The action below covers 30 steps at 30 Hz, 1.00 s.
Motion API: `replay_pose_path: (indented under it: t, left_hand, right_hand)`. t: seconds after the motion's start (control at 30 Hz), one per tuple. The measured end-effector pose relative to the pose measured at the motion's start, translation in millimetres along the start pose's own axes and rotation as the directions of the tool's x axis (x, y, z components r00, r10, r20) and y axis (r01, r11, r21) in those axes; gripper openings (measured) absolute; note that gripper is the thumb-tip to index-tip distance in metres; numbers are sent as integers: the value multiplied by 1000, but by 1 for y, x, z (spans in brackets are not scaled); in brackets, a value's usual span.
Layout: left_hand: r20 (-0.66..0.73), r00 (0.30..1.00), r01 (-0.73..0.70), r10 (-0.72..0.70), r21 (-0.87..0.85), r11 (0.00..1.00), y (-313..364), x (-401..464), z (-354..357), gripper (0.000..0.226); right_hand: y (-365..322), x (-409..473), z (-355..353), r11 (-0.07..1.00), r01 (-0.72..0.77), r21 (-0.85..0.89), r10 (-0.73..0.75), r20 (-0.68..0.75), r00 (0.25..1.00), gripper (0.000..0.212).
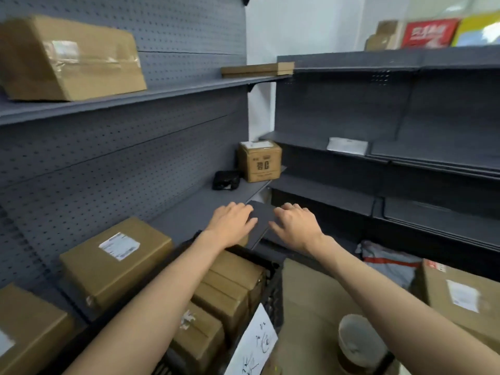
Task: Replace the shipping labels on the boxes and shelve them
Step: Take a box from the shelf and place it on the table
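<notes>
Roughly nine cardboard boxes (115,259), one black crate (273,282), two hands (232,223).

We cannot read the blurred label (119,246) print; our left hand (232,222) hides one crate (273,269) box; the tape roll (361,345) is cropped.
</notes>
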State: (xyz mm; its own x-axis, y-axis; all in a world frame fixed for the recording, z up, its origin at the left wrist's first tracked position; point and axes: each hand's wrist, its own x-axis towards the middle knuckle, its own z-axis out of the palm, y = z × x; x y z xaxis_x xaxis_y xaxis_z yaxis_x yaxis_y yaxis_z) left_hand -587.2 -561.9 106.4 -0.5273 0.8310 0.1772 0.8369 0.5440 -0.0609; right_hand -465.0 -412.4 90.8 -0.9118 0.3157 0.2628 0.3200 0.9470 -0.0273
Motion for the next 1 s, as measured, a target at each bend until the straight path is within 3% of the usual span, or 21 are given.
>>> replay_pose_path:
  t: [0.17, 0.4, 0.67, 1.0]
  left_hand:
    - [-11, 984, -178, 177, -62, 982, 86, 29, 6, 44]
    - [-30, 904, -426, 426, -109, 898, 222, 39, 21, 45]
    - [-34, 821, -570, 570, -125, 812, 380, 42, 18, 45]
    - [12, 735, -677, 678, -33, 735, 614, 45, 15, 49]
  right_hand:
    - [84, -62, -21, 972, -230, -50, 229, -16, 973, 42]
    - [176, -190, -40, 844, -522, -128, 522, -32, 852, 41]
    - [262, -313, -59, 761, -634, -138, 632, -65, 772, 43]
    - [424, -461, -101, 697, -703, -140, 698, -91, 711, 42]
